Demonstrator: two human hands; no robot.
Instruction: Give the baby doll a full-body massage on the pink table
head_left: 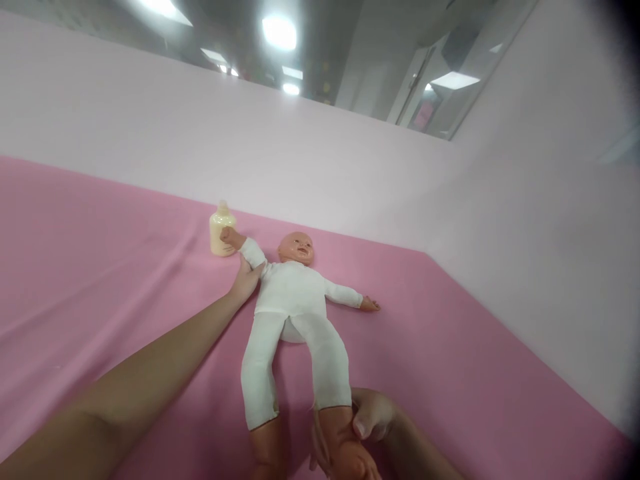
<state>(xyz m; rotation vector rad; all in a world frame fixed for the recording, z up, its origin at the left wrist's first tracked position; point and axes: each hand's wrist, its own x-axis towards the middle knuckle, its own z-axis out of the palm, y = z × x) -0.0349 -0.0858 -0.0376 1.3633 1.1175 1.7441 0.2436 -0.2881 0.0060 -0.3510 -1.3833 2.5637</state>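
Note:
A baby doll [293,290] in a white cloth suit lies on its back on the pink sheet, head away from me, arms spread out. My left hand [246,280] is closed round its upper arm, near the shoulder on the left side. The doll's lower leg on the right [337,427] sits between the thumb and fingers of my right hand [374,413]. Part of that hand is hidden behind the leg. Just beyond my left hand stands a pale yellow pump bottle [216,233], partly covered by the doll's raised fist.
Wrinkles run across the pink sheet [100,267] on the left. A pale wall [300,167] rises behind it and another wall [540,233] closes the right side. Above the back wall, a mirror or glass panel [320,40] shows ceiling lights.

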